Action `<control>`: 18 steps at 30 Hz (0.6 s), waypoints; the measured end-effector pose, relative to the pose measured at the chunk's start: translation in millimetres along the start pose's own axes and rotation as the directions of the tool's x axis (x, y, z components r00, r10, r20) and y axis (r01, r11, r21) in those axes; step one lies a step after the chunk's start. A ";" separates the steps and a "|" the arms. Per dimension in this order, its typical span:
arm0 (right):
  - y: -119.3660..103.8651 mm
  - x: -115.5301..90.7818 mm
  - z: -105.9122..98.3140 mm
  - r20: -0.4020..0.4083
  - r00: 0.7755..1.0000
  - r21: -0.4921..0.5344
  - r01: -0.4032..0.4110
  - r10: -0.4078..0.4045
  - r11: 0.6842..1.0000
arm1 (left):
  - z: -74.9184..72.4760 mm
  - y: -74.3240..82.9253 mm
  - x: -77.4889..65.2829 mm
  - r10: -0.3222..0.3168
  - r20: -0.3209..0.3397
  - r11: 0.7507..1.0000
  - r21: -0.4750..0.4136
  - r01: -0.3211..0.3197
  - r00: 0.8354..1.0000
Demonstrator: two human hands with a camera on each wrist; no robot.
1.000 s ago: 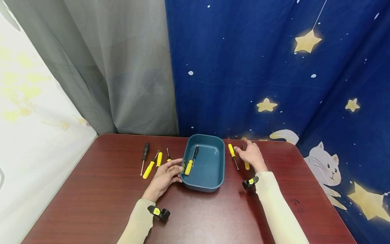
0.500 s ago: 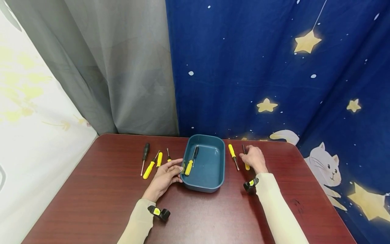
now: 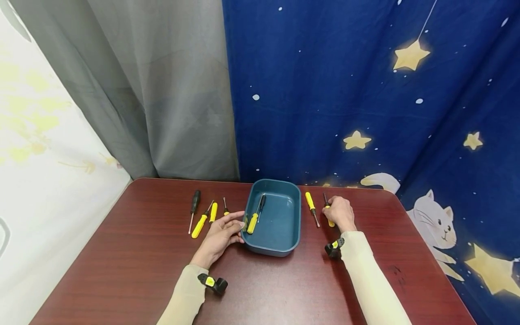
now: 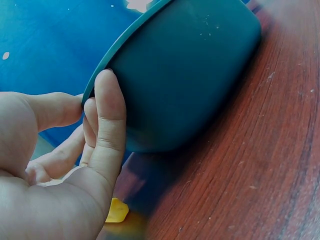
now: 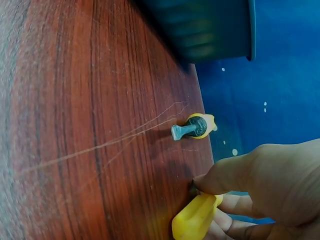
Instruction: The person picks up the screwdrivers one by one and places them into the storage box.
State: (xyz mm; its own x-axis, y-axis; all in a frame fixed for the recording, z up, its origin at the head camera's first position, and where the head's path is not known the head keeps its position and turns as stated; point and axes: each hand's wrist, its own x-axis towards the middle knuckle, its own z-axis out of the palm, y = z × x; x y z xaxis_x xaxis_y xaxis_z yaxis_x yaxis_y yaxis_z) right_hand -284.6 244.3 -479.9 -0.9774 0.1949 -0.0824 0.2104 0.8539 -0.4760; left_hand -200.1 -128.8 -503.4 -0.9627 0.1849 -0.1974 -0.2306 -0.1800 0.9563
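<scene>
My left hand [image 3: 219, 234] holds the near-left side of a blue plastic bin [image 3: 283, 225]. In the left wrist view the thumb lies over the bin's rim [image 4: 117, 44] and the fingers press its outer wall. Inside the bin lie a yellow-handled screwdriver [image 3: 252, 224] and a black-handled one [image 3: 262, 200]. To the right of the bin, my right hand [image 3: 342, 214] pinches another yellow-handled screwdriver [image 5: 195, 219] between thumb and fingers, its dark shaft pointing away. Left of that hand lies one more yellow screwdriver [image 3: 310, 201], flat blade toward me.
Left of the bin several screwdrivers lie on the dark red table [image 3: 122, 253]: a black-handled one [image 3: 196, 201], a yellow one [image 3: 199, 226], a short yellow one [image 3: 213, 212] and one partly behind the left hand [image 3: 225, 206]. Curtains [image 3: 284, 113] hang along the far edge.
My right hand has drawn back toward me along the screwdriver, from its shaft to its handle, and the fingers have closed on it. The left hand and bin stay put.
</scene>
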 end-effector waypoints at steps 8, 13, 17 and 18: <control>0.0 0.9 1.2 -0.001 1.000 0.003 0.015 -0.015 1.000 | -1.7 -1.2 1.9 0.000 0.000 1.000 0.005 0.000 1.000; 0.0 1.2 0.8 0.006 1.000 0.013 0.012 -0.012 1.000 | -2.3 -1.5 2.1 -0.001 0.001 1.000 0.007 0.001 1.000; 0.3 1.6 1.0 0.002 1.000 0.012 0.011 -0.011 1.000 | -2.8 -1.0 1.7 -0.003 0.007 1.000 0.009 0.003 1.000; 0.1 1.8 1.1 0.000 1.000 0.012 0.011 -0.011 1.000 | -2.9 -0.9 1.5 -0.003 0.007 1.000 0.009 0.003 1.000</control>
State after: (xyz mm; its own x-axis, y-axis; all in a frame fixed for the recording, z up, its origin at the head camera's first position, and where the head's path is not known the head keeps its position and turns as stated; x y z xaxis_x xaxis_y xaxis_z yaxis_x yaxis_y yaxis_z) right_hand -286.3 244.3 -481.1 -0.9796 0.1856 -0.0767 0.1992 0.8504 -0.4870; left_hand -201.8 -131.2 -505.2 -0.9610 0.1922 -0.1988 -0.2322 -0.1703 0.9576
